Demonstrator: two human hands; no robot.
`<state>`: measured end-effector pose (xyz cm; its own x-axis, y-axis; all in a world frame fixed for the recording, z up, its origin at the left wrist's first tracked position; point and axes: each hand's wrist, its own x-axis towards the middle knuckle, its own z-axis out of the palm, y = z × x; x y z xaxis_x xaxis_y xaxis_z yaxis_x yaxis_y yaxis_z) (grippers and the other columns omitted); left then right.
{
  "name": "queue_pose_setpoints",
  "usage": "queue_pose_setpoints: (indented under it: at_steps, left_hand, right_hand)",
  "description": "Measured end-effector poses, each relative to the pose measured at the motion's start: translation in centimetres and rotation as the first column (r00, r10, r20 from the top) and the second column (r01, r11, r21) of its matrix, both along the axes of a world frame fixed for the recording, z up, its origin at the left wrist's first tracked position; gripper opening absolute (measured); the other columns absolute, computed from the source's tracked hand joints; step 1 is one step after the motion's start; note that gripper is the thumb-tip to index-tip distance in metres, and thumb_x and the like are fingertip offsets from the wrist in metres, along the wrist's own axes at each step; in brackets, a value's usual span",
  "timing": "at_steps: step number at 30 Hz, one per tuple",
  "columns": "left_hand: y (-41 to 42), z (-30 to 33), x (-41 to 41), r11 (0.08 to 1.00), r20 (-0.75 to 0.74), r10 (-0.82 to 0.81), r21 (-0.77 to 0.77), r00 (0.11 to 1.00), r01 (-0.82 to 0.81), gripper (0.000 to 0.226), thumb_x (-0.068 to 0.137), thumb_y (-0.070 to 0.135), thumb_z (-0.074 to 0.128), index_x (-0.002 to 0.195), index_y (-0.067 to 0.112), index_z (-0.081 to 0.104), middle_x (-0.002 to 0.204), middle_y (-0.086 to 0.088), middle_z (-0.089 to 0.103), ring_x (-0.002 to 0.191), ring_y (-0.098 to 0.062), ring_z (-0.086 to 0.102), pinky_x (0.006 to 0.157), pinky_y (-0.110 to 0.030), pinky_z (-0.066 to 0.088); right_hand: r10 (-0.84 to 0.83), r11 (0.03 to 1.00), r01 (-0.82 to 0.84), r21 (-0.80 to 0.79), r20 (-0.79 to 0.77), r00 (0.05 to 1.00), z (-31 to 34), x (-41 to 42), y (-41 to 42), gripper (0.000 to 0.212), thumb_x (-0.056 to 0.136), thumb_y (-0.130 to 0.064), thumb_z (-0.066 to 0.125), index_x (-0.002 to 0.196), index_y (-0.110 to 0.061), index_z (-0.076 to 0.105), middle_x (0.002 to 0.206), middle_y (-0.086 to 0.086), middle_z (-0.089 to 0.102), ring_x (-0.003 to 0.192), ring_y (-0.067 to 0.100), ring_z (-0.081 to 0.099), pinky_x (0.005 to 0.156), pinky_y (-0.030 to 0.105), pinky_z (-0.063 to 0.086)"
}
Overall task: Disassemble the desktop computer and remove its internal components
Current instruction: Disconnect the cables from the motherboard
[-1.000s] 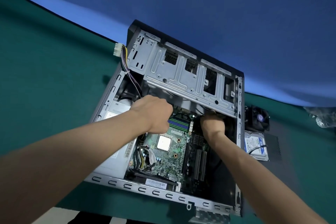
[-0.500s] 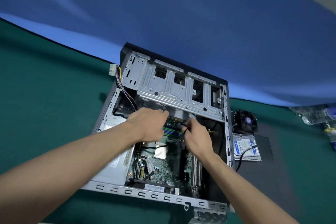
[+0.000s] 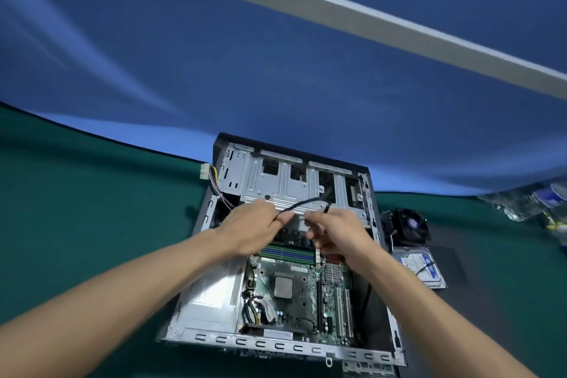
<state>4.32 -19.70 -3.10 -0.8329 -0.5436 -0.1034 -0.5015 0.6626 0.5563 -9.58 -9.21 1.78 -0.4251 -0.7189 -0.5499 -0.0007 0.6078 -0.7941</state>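
Single head-worn wide-angle view, forward and down, close above the open computer case (image 3: 214, 301).

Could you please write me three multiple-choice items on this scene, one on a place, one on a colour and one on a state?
1. Where does the hard drive lie?
A. Inside the computer case
B. On the table, right of the case
C. On the drive cage

2. What colour is the table cover?
A. Green
B. Red
C. White

3. What are both hands doing?
A. Resting flat on the table
B. Holding a black cable above the motherboard
C. Lifting the cooling fan

Answers: 1 B, the drive sits outside the case's right wall. 2 A, green cloth surrounds the case. 3 B, the left hand and right hand pinch the cable between them.
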Motion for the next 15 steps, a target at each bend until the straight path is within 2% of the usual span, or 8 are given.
queue_pose_setpoints:
  at_steps: [2, 3, 4, 6, 8, 11, 13, 15]
  left_hand:
    - [-0.6, 1.3, 0.5, 0.987, -0.071, 0.143, -0.068, 0.987, -0.148, 0.045, 0.099, 0.046, 0.028, 0.069, 0.018, 0.048, 0.066, 0.006, 0.049, 0.058, -0.011, 0.05, 0.059, -0.029, 0.046]
    - [-1.0, 1.8, 0.7, 0.975, -0.083, 0.219, -0.004, 0.972, -0.22, 0.048, 0.099, 0.046, 0.03, 0.064, 0.018, 0.048, 0.06, 0.005, 0.05, 0.053, -0.012, 0.05, 0.056, -0.028, 0.046]
    - [-1.5, 2.1, 1.0, 0.945, -0.097, 0.304, 0.154, 0.948, -0.287, 0.052, 0.099, 0.045, 0.033, 0.059, 0.017, 0.048, 0.051, 0.003, 0.052, 0.044, -0.013, 0.048, 0.049, -0.024, 0.042]
    - [-2.3, 2.9, 1.7, 0.75, -0.099, 0.482, 0.56, 0.871, -0.352, 0.053, 0.097, 0.036, 0.047, 0.049, 0.012, 0.046, 0.038, -0.001, 0.049, 0.029, -0.012, 0.037, 0.038, -0.017, 0.031]
    - [-2.9, 3.6, 2.7, 0.524, -0.112, 0.622, 0.795, 0.775, -0.306, 0.044, 0.091, 0.024, 0.056, 0.05, 0.01, 0.045, 0.037, -0.004, 0.047, 0.027, -0.012, 0.03, 0.034, -0.016, 0.026]
    - [-3.4, 4.4, 4.0, 0.238, -0.129, 0.81, 0.964, 0.572, -0.119, 0.031, 0.092, 0.019, 0.053, 0.065, 0.009, 0.044, 0.047, -0.01, 0.052, 0.032, -0.014, 0.035, 0.035, -0.022, 0.038]
    - [-3.7, 4.4, 4.6, 0.116, -0.09, 0.89, 0.993, 0.447, -0.029, 0.033, 0.096, 0.023, 0.048, 0.066, 0.009, 0.043, 0.052, -0.014, 0.056, 0.036, -0.017, 0.04, 0.038, -0.026, 0.047]
    - [-4.0, 4.2, 5.1, 0.042, -0.048, 0.931, 0.999, 0.362, 0.025, 0.038, 0.099, 0.026, 0.042, 0.066, 0.009, 0.042, 0.056, -0.018, 0.058, 0.037, -0.018, 0.042, 0.038, -0.028, 0.049]
  right_hand:
    - [0.034, 0.999, -0.034, -0.01, -0.028, 0.999, 0.1, 1.1, -0.4, 0.018, 0.092, -0.02, 0.061, 0.078, -0.009, 0.062, 0.054, 0.0, 0.061, 0.041, 0.01, 0.049, 0.041, 0.019, 0.037]
    - [0.042, 0.999, -0.043, -0.021, -0.028, 0.999, 0.1, 1.7, -0.7, 0.016, 0.091, -0.019, 0.062, 0.079, -0.008, 0.062, 0.053, 0.0, 0.061, 0.041, 0.01, 0.049, 0.04, 0.019, 0.038]
    - [0.049, 0.998, -0.05, -0.034, -0.02, 0.999, 0.0, 2.3, -1.1, 0.014, 0.091, -0.018, 0.062, 0.082, -0.007, 0.063, 0.053, 0.0, 0.061, 0.041, 0.01, 0.05, 0.04, 0.019, 0.039]
    - [0.06, 0.997, -0.059, -0.057, 0.011, 0.998, -0.1, 3.6, -1.9, 0.013, 0.091, -0.015, 0.061, 0.084, -0.004, 0.061, 0.054, 0.001, 0.062, 0.042, 0.011, 0.053, 0.041, 0.019, 0.042]
    - [0.068, 0.995, -0.067, -0.067, 0.011, 0.998, -0.3, 4.9, -2.9, 0.014, 0.092, -0.014, 0.06, 0.08, -0.007, 0.06, 0.058, 0.002, 0.065, 0.044, 0.012, 0.056, 0.043, 0.021, 0.045]
    - [0.098, 0.991, -0.103, -0.09, -0.06, 0.993, -1.0, 6.9, -4.5, 0.014, 0.092, -0.016, 0.06, 0.078, -0.015, 0.06, 0.066, -0.001, 0.065, 0.051, 0.013, 0.06, 0.046, 0.022, 0.047]
    - [0.141, 0.979, -0.15, -0.137, -0.073, 0.987, -1.6, 8.1, -5.4, 0.012, 0.092, -0.021, 0.061, 0.08, -0.018, 0.063, 0.062, -0.008, 0.064, 0.056, 0.013, 0.061, 0.051, 0.025, 0.05]
    - [0.188, 0.963, -0.19, -0.191, -0.024, 0.982, -1.8, 9.2, -6.2, 0.01, 0.094, -0.02, 0.058, 0.085, -0.019, 0.064, 0.071, -0.008, 0.066, 0.065, 0.014, 0.066, 0.052, 0.022, 0.049]
